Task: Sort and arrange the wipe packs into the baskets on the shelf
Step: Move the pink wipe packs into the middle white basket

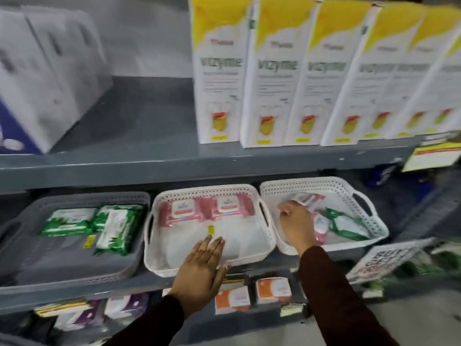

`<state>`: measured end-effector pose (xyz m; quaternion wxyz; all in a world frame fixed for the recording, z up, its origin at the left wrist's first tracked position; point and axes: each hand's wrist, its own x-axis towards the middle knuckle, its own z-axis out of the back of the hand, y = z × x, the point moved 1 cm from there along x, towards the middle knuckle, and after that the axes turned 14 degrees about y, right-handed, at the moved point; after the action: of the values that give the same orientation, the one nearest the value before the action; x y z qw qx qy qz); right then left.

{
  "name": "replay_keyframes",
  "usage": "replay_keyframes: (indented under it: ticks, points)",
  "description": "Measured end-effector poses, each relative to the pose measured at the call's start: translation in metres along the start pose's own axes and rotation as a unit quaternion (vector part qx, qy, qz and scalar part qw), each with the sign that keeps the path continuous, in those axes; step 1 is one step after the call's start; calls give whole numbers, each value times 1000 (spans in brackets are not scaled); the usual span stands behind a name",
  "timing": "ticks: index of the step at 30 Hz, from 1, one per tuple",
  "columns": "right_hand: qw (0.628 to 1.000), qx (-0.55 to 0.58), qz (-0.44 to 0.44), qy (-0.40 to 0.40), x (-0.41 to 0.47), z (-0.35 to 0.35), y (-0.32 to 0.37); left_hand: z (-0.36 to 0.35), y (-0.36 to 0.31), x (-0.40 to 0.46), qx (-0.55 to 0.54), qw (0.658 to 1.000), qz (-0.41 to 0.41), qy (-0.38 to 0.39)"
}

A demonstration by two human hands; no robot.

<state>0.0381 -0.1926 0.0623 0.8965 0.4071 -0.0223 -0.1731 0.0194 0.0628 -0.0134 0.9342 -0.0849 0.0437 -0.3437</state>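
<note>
Three baskets stand on the middle shelf. The grey basket (30, 260) at left holds two green wipe packs (67, 222). The white middle basket (154, 258) holds two pink wipe packs (184, 211) along its back wall. The white right basket (374, 221) holds pink packs (320, 227) and a green pack (345, 224). My left hand (202, 268) lies flat and open on the middle basket's front rim. My right hand (296, 223) reaches into the right basket, fingers curled on a pink pack (308, 198) at the back.
Tall white and yellow boxes (274, 78) line the upper shelf, with white cartons (42, 78) at its left. Orange packs (232, 299) and purple packs (124, 305) sit on the lower shelf. Price tags (434, 156) hang at right.
</note>
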Motion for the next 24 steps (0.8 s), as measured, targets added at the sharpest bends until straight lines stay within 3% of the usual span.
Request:
replay_keyframes:
  ticks: [3, 5, 10, 14, 20, 24]
  points:
    - [984, -125, -123, 33, 11, 37, -42, -7, -28, 20, 19, 1000, -2, 24]
    - [969, -175, -156, 81, 19, 47, -62, -11, -41, 28, 29, 999, 4, 33]
    - [966, -183, -171, 64, 41, 53, -85, -15, -56, 31, 48, 998, 39, 28]
    - [950, -222, -174, 134, 92, 42, -136, -15, -51, 22, 36, 997, 70, 16]
    - [953, -235, -172, 81, 61, 54, -101, -15, -37, 10, 27, 995, 98, 7]
    - [926, -282, -215, 129, 60, 58, -98, -14, -40, 10, 29, 994, 109, 2]
